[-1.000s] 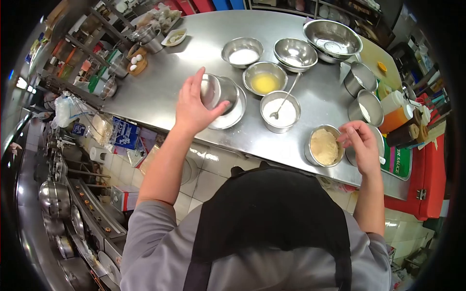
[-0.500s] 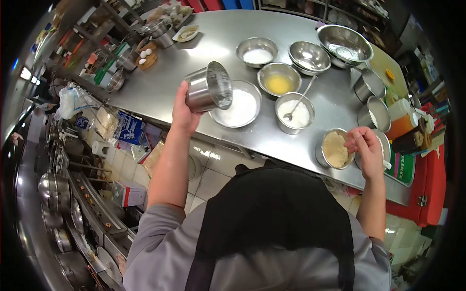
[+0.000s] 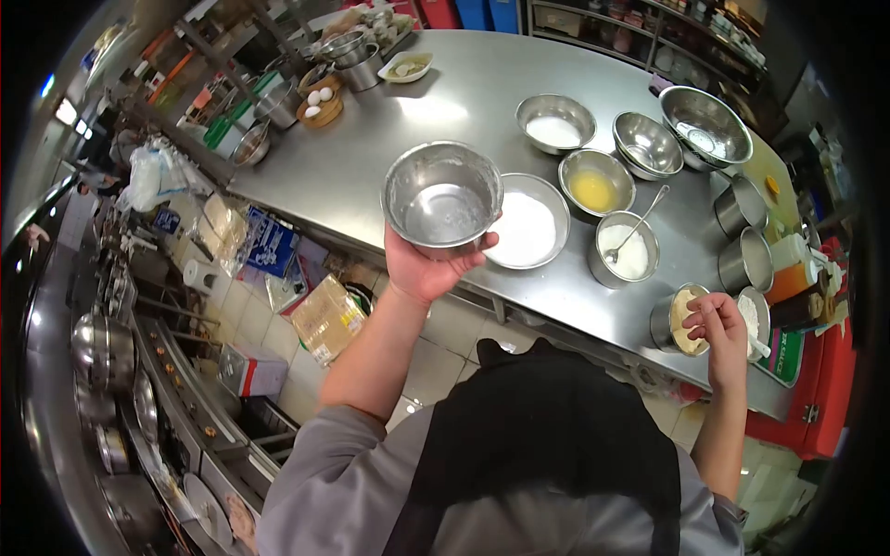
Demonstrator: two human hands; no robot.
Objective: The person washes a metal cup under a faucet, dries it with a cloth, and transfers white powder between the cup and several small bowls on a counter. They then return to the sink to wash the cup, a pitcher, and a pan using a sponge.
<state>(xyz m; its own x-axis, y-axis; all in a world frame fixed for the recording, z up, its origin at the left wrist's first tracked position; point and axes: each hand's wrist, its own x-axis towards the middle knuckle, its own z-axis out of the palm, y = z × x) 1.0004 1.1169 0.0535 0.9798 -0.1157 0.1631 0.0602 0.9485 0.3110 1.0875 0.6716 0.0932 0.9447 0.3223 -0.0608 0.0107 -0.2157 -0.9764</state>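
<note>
My left hand (image 3: 425,273) grips a deep steel mixing bowl (image 3: 408,236) from below, raised over the table's near edge. Its mouth faces me, showing a thin white residue on the inner wall. Just beyond it, a wide bowl of white powder (image 3: 530,227) stands on the table. At the right, my right hand (image 3: 721,329) hovers by a steel container of tan powder (image 3: 684,324), partly covering it. Its fingers are loosely bent, apart, with nothing visible in them. Left of that stands a steel cup of white granules (image 3: 627,257) with a spoon (image 3: 642,225) leaning inside.
Behind are a bowl of yellow liquid (image 3: 593,190), another white-filled bowl (image 3: 554,132) and stacked steel bowls (image 3: 649,144). Steel pots (image 3: 744,259) and sauce bottles (image 3: 788,264) line the right edge. A basket of eggs (image 3: 320,104) sits far left. A cardboard box (image 3: 327,320) lies below the table.
My left hand has turned the steel bowl from tilted sideways to mouth toward me, bringing it closer. The whole view has shifted, and my right hand stays by the tan powder.
</note>
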